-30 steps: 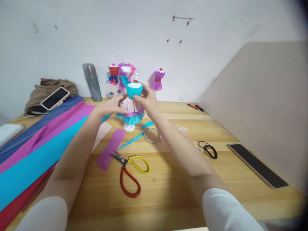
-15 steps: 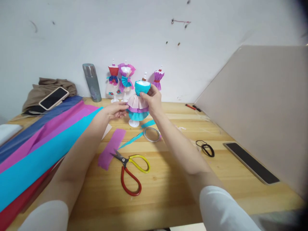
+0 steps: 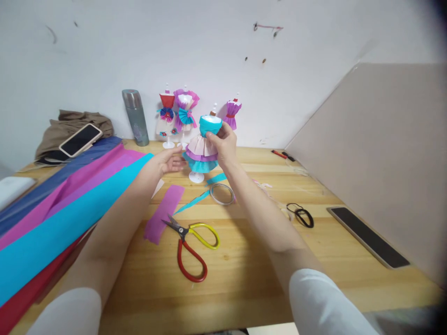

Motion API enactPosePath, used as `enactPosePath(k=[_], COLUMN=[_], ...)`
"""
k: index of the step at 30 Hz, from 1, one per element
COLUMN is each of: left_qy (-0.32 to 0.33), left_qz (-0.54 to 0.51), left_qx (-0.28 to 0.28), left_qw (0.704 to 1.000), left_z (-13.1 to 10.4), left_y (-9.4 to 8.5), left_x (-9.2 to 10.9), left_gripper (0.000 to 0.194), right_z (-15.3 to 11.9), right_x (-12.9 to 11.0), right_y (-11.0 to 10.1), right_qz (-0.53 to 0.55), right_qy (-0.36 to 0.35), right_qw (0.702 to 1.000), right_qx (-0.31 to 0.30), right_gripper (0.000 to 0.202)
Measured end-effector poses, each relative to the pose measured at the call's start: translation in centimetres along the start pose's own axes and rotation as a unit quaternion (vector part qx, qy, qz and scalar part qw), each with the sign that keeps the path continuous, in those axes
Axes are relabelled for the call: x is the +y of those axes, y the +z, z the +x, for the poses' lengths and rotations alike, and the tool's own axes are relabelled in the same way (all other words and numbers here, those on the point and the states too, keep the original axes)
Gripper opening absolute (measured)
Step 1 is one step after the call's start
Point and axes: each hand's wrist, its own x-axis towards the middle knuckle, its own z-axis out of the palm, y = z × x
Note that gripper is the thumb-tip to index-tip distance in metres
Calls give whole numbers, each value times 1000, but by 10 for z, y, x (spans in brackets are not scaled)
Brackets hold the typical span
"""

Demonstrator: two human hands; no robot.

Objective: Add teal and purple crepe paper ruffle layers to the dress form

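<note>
A miniature dress form (image 3: 202, 148) stands tilted slightly on its white round base, wearing a turquoise crepe paper bodice and a tiered skirt in pale pink, purple and turquoise. My right hand (image 3: 225, 143) grips it at the waist from the right, thumb in front. On the other side, my left hand (image 3: 171, 159) is open, palm inward and fingers apart, beside the skirt's edge; whether a fingertip touches it I cannot tell. Below lie a roll of tape (image 3: 222, 194), turquoise paper strips (image 3: 193, 202), a purple paper piece (image 3: 164, 214) and scissors (image 3: 182, 231) with red and yellow handles.
Behind, three dressed forms, one of them a red-topped form (image 3: 166, 114), stand by the wall near a grey flask (image 3: 135, 118). Long coloured paper sheets (image 3: 70, 200) cover the left side, beside a phone (image 3: 81, 139). Rightward lie black hair ties (image 3: 303, 217) and a dark flat bar (image 3: 368, 237).
My left hand has drawn slightly away from the skirt and its fingers have spread. My right hand keeps its grip on the dress form. The whole view has shifted a little.
</note>
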Motion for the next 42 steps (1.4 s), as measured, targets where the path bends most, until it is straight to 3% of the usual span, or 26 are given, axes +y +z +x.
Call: enactPosePath(k=[3, 7, 11, 14, 16, 20, 25, 33, 42], left_qy=[-1, 27, 42, 17, -5, -16, 74, 164, 247], left_qz=[-32, -80, -92, -81, -65, -40, -7, -26, -7], left_qx=[-32, -42, -32, -36, -54, -109, -176, -120, -84], left_qw=[999, 996, 994, 996, 996, 993, 982, 979, 965], left_z=[-1, 4, 10, 9, 6, 0, -1, 3, 10], left_y=[10, 17, 14, 9, 7, 4, 1, -10, -8], left_x=[-6, -12, -14, -14, -13, -10, -6, -13, -24], left_gripper=[23, 7, 14, 14, 22, 20, 56, 57, 50], right_z=[0, -1, -1, 0, 0, 3, 3, 0, -1], right_x=[-3, -8, -10, -9, -7, -3, -3, -8, -20], right_y=[1, 3, 3, 2, 2, 1, 2, 3, 5], right_qz=[4, 9, 12, 10, -3, -25, -9, -11, -21], right_qy=[3, 9, 15, 9, 6, 0, -15, -6, 39], right_qw=[1000, 1000, 1000, 1000, 1000, 1000, 1000, 1000, 998], right_qx=[11, 14, 21, 16, 9, 7, 2, 18, 33], right_gripper=[49, 49, 46, 45, 46, 50, 49, 44, 35])
